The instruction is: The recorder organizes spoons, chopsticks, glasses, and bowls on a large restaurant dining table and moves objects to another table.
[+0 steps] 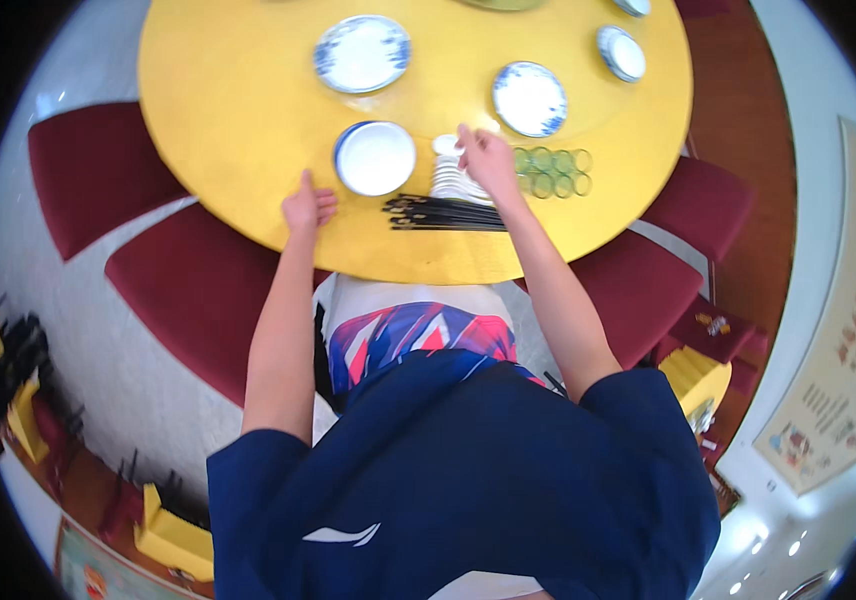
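My left hand (309, 205) is open at the near left of the round yellow table (238, 120), fingers apart, holding nothing. Just to its right stands a stack of white bowls (376, 158) with a blue-edged one beneath. My right hand (488, 160) reaches over a row of small white pieces that look like stacked spoons (456, 182). Its fingers are drawn together beside a rounded white piece (447, 146); whether they grip it is hard to see. Black chopsticks (443, 213) lie in a bundle nearer me, partly under my right forearm. Several green-tinted glasses (553, 172) stand right of that hand.
Blue-patterned white plates lie farther back, one at the left (362, 54) and one at the right (530, 98). Another dish stack (621, 54) sits near the far right edge. Dark red chairs (188, 290) surround the table, some close to its near rim.
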`<state>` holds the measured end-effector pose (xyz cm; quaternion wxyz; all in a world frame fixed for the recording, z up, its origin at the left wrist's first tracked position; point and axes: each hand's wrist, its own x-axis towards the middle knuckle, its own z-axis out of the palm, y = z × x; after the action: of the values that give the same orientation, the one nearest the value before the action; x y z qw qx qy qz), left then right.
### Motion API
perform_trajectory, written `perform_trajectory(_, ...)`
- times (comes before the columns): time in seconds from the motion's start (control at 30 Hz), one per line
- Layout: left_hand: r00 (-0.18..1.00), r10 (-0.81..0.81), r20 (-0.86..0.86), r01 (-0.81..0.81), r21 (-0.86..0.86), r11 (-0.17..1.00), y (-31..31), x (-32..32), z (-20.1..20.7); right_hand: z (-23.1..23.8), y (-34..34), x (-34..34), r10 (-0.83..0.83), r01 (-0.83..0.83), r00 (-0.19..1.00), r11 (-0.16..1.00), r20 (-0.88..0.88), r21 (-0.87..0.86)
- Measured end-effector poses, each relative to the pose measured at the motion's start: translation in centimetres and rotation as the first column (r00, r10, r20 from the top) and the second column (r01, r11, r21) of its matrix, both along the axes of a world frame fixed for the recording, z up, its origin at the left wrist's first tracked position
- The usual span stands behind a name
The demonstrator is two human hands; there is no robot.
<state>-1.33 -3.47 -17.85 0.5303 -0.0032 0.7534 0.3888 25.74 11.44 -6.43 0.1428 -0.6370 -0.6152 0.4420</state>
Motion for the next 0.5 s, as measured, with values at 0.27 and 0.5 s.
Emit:
perform_trajectory(0.27,0.994,-0.022,0.103,0.015,0.067,0.998,0.9,0.1,-1.0,-7.2,16.7,25.0,-0.614,0.572,0.64,0.782,0.462,0.247)
perform_trajectory(0.5,0.998,0.014,0.058,-0.015,0.024,1.0,-0.2,-0.2,-0.1,-13.4,18.8,28.3,-0.779,0.782,0.582,0.614,0.234,0.101)
